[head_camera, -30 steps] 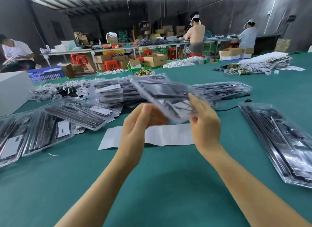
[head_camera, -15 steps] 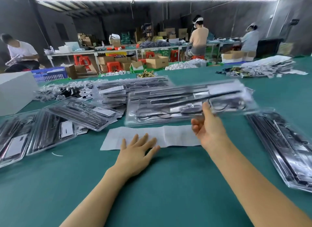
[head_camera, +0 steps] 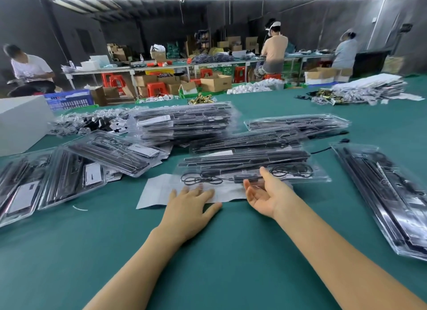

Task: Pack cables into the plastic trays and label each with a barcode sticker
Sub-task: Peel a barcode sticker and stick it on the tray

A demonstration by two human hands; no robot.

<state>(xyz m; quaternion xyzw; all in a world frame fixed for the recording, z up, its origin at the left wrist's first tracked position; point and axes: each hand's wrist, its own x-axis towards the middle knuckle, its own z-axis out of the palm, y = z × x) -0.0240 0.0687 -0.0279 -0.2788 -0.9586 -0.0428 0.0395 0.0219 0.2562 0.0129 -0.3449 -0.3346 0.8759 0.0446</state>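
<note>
A clear plastic tray (head_camera: 251,171) packed with black cables lies flat on the green table, its near edge over a white sticker sheet (head_camera: 157,192). My right hand (head_camera: 265,194) sits at the tray's near edge, palm turned up, fingers relaxed, thumb against the plastic. My left hand (head_camera: 189,205) lies flat, palm down, fingers spread on the sticker sheet beside the tray. Neither hand grips anything.
Stacks of packed trays stand behind (head_camera: 184,122) and at far right (head_camera: 298,122). More trays lie at left (head_camera: 111,152), far left (head_camera: 23,185) and right (head_camera: 388,199). A white box (head_camera: 20,122) is at the left edge. People work at tables beyond.
My right hand lowered the tray from the air onto the table and released it. My left hand slid forward onto the sticker sheet.
</note>
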